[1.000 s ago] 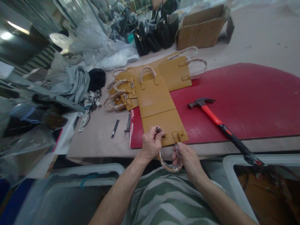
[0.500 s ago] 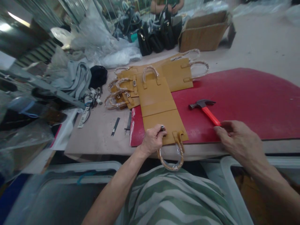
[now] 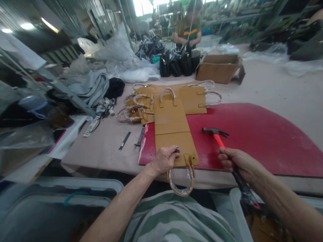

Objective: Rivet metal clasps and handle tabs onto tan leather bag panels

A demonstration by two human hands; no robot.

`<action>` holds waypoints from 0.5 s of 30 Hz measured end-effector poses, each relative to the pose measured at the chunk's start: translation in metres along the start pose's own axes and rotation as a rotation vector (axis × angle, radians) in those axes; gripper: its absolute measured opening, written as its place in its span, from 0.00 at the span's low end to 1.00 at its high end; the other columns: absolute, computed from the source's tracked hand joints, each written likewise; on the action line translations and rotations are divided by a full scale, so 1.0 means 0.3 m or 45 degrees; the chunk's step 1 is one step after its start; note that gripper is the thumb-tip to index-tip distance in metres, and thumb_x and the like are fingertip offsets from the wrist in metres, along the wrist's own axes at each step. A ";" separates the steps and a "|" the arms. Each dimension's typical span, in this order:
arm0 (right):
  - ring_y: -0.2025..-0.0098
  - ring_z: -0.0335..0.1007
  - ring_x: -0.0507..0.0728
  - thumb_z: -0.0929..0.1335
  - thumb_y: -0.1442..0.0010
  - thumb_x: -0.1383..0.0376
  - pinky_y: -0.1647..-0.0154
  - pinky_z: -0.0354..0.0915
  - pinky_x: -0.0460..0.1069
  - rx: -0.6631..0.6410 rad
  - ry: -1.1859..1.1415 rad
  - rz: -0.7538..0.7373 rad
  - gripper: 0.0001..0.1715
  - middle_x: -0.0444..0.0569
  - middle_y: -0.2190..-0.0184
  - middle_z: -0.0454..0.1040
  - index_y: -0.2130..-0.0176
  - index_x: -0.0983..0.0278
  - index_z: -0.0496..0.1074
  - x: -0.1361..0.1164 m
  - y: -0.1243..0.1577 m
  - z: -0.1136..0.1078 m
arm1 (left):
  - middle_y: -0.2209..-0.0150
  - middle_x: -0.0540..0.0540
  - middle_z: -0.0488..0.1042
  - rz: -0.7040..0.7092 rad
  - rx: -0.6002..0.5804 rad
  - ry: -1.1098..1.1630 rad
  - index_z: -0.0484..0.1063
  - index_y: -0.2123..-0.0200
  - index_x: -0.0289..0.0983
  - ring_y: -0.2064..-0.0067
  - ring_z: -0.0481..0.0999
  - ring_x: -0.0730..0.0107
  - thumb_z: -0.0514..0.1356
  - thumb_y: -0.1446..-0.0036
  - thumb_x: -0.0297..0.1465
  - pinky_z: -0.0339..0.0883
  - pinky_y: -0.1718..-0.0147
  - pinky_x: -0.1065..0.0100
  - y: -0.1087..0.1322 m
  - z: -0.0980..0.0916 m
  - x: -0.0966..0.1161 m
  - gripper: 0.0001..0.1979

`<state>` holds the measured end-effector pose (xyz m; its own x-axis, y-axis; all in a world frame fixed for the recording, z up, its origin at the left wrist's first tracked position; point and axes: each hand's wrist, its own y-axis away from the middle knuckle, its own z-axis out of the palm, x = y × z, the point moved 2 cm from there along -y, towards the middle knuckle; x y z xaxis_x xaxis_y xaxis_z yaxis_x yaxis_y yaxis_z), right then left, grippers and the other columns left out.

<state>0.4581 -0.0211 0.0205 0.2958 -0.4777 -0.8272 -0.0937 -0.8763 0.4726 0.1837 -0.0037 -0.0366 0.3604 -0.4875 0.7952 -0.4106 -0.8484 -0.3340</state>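
Note:
My left hand (image 3: 163,159) is closed around a short metal punch (image 3: 177,148), whose round end sticks up from the fist. It rests on a tan leather bag panel (image 3: 173,117) near the edge closest to me. The punch's lower end is hidden by the fingers. One wrapped handle (image 3: 180,193) of this panel hangs over the table edge; another lies at its far end. Clenched around the handle of a claw hammer (image 3: 215,131) is my right hand (image 3: 237,162). The hammer head is over the red mat (image 3: 252,134), to the right of the panel and apart from it.
More tan bag panels (image 3: 196,101) lie behind. A dark flat tool (image 3: 124,140) and a two-pronged metal tool (image 3: 139,139) lie left. Farther back are black bags (image 3: 186,64), a cardboard box (image 3: 218,69) and a person (image 3: 188,32). Bins stand below the table edge.
My right hand has closed on the hammer handle and lifted it, drawing the hammer slightly toward me. My left hand stays on the panel with the punch. The camera view has tilted up.

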 end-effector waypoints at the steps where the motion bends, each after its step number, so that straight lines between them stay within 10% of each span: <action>1: 0.83 0.47 0.50 0.63 0.47 0.47 0.83 0.49 0.48 0.036 -0.031 -0.045 0.17 0.39 0.80 0.54 0.72 0.56 0.57 -0.015 0.030 0.014 | 0.68 0.47 0.79 -0.002 0.004 -0.001 0.72 0.65 0.38 0.67 0.80 0.69 0.56 0.37 0.26 0.71 0.66 0.72 0.001 0.003 -0.002 0.06; 6: 0.82 0.57 0.52 0.61 0.35 0.43 0.81 0.52 0.48 0.464 0.394 -0.685 0.23 0.42 0.82 0.63 0.71 0.57 0.60 -0.094 0.200 0.056 | 0.68 0.47 0.80 0.020 0.009 -0.041 0.73 0.65 0.38 0.66 0.81 0.69 0.57 0.37 0.26 0.72 0.64 0.71 0.007 0.007 -0.009 0.06; 9: 0.85 0.51 0.52 0.57 0.32 0.44 0.80 0.44 0.50 0.436 0.846 -1.013 0.25 0.41 0.85 0.59 0.73 0.56 0.57 -0.120 0.254 0.082 | 0.67 0.46 0.80 0.036 0.031 -0.050 0.74 0.64 0.38 0.65 0.81 0.68 0.57 0.37 0.25 0.73 0.63 0.71 0.013 0.009 -0.014 0.07; 12: 0.87 0.48 0.52 0.55 0.31 0.44 0.80 0.41 0.52 0.316 1.080 -1.094 0.27 0.41 0.86 0.59 0.74 0.56 0.58 -0.149 0.285 0.076 | 0.68 0.46 0.80 0.057 0.036 -0.057 0.74 0.63 0.38 0.66 0.81 0.67 0.56 0.37 0.25 0.72 0.65 0.71 0.017 0.013 -0.017 0.06; 15: 0.85 0.52 0.52 0.57 0.32 0.43 0.79 0.45 0.51 0.555 0.977 -1.025 0.26 0.42 0.85 0.60 0.72 0.56 0.60 -0.187 0.330 0.036 | 0.68 0.46 0.80 0.083 0.020 -0.133 0.73 0.65 0.38 0.66 0.81 0.67 0.57 0.36 0.25 0.72 0.64 0.71 0.019 0.015 -0.016 0.06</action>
<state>0.4220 -0.0816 0.1103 0.8942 0.2505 -0.3710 0.1082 -0.9251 -0.3639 0.1834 -0.0072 -0.0446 0.4193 -0.5597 0.7148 -0.4231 -0.8171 -0.3916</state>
